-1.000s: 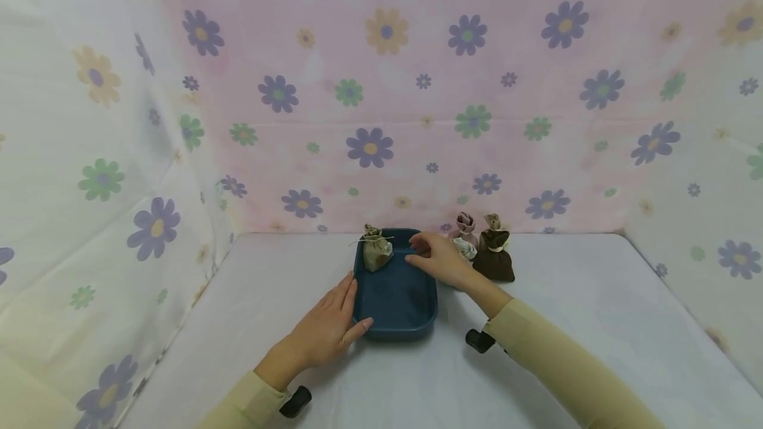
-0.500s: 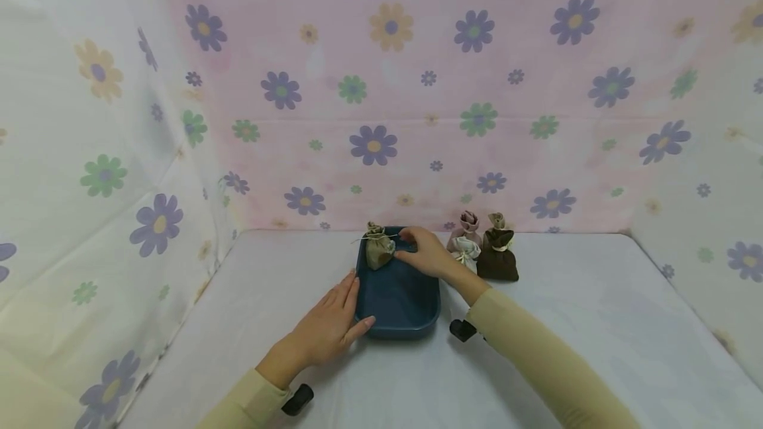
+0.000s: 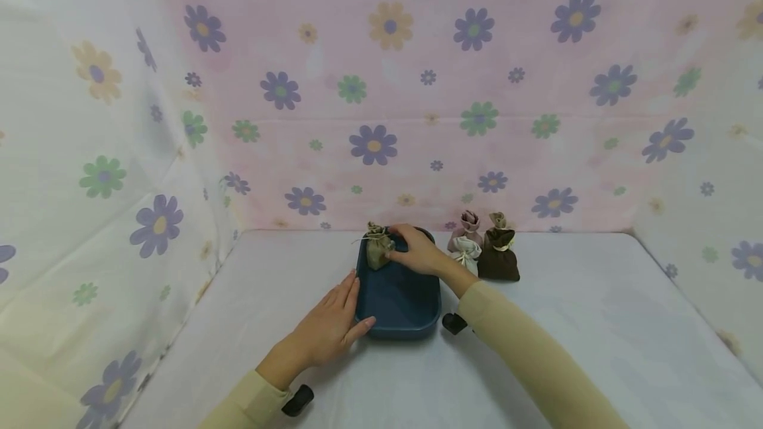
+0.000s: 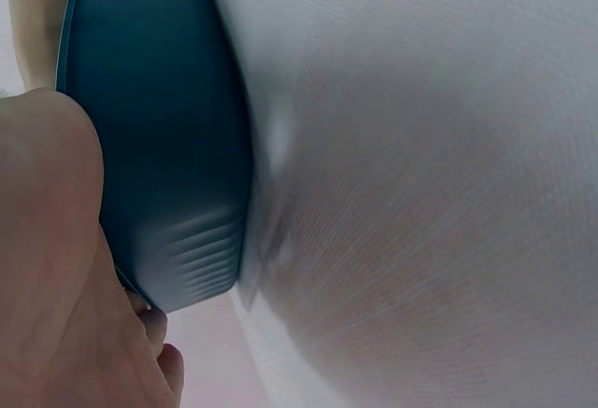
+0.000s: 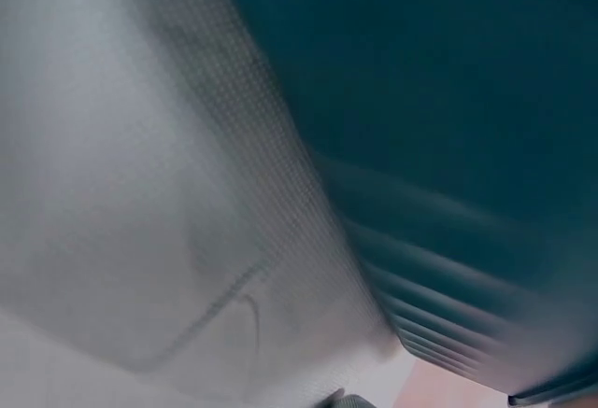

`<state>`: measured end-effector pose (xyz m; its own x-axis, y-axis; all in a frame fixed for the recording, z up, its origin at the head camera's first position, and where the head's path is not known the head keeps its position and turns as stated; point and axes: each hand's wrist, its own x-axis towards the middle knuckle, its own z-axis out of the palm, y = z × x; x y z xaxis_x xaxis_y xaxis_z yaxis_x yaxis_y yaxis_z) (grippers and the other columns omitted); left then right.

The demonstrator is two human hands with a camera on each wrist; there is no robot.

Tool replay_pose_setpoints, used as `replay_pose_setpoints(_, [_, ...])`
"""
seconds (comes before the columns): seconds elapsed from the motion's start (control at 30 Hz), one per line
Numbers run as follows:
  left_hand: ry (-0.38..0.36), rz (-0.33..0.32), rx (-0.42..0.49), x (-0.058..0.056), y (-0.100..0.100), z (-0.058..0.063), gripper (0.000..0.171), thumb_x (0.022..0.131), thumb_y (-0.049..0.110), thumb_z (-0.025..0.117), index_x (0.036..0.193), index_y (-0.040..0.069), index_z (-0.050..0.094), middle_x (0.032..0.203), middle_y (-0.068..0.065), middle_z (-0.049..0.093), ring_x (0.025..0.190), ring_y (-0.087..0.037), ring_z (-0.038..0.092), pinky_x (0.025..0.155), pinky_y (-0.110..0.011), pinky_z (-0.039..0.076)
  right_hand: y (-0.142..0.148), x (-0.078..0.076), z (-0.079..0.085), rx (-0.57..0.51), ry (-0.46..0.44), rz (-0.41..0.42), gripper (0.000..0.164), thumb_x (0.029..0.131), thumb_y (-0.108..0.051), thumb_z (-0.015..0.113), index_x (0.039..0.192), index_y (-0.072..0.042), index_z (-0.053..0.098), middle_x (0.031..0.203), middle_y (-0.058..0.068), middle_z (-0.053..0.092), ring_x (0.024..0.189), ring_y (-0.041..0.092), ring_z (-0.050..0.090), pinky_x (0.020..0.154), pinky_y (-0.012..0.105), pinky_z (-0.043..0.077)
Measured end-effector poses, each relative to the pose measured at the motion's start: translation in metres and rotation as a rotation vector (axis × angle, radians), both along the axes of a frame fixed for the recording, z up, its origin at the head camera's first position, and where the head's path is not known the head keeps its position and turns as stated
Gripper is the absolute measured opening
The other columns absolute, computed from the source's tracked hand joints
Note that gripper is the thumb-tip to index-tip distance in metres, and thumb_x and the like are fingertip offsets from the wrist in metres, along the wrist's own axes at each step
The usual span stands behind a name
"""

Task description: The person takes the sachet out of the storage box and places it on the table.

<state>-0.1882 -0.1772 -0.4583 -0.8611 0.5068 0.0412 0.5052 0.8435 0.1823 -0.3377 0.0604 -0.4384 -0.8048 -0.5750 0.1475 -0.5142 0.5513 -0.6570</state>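
A small olive-green drawstring pouch, tied with a thin cord, stands in the far left corner of a dark blue tray. My right hand reaches over the tray from the right. Its thumb meets the pouch's right side, and its fingers spread behind and above the thumb, by the pouch's neck. My left hand rests along the tray's left side, fingers straight, thumb at the near left corner. In the left wrist view its palm lies against the tray's outer wall. The right wrist view shows only the tray's ribbed side and cloth.
Just right of the tray stand several more pouches: a white one, a pink one and a dark brown one, with a tan top behind. White cloth covers the table; a flowered curtain hangs behind.
My right hand has moved left over the tray to the green pouch, its thumb now at the pouch's side. The left hand, tray and pouches stay put; the head view shifts slightly.
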Motion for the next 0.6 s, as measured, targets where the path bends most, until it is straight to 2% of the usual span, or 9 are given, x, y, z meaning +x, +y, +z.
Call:
replay_pose_setpoints(0.33, [0.009,-0.004,0.004,0.0003,0.0003,0.0003,0.09,0.107,0.062,0.029,0.159,-0.01,0.013,0.169,-0.026,0.003,0.156,-0.035,0.014,0.124,-0.048,0.022,-0.0035,-0.0032,-0.0009,-0.02,-0.02,0.025,0.062,0.102,-0.021,0.065,0.155,-0.002,0.041,0.152,0.019,0.047,0.14,0.035,0.047,0.114,0.051,0.039])
replay_pose_setpoints(0.47, [0.003,0.001,0.0,0.0008,0.0006,0.0007,0.09,0.107,0.063,0.028,0.16,-0.01,0.013,0.169,-0.024,0.003,0.157,-0.034,0.013,0.124,-0.048,0.022,-0.0041,-0.0058,-0.0029,-0.052,0.022,0.015,0.054,0.1,-0.02,0.068,0.149,-0.003,0.051,0.143,0.016,0.055,0.133,0.033,0.053,0.111,0.05,0.043])
replay_pose_setpoints(0.6, [0.003,0.005,0.002,0.0007,0.0007,0.0011,0.091,0.107,0.063,0.028,0.16,-0.01,0.014,0.17,-0.024,0.004,0.157,-0.034,0.014,0.124,-0.048,0.022,-0.0049,-0.0077,-0.0054,-0.094,0.082,0.005,0.039,0.096,-0.016,0.072,0.132,-0.001,0.066,0.127,0.014,0.063,0.12,0.032,0.06,0.105,0.048,0.047])
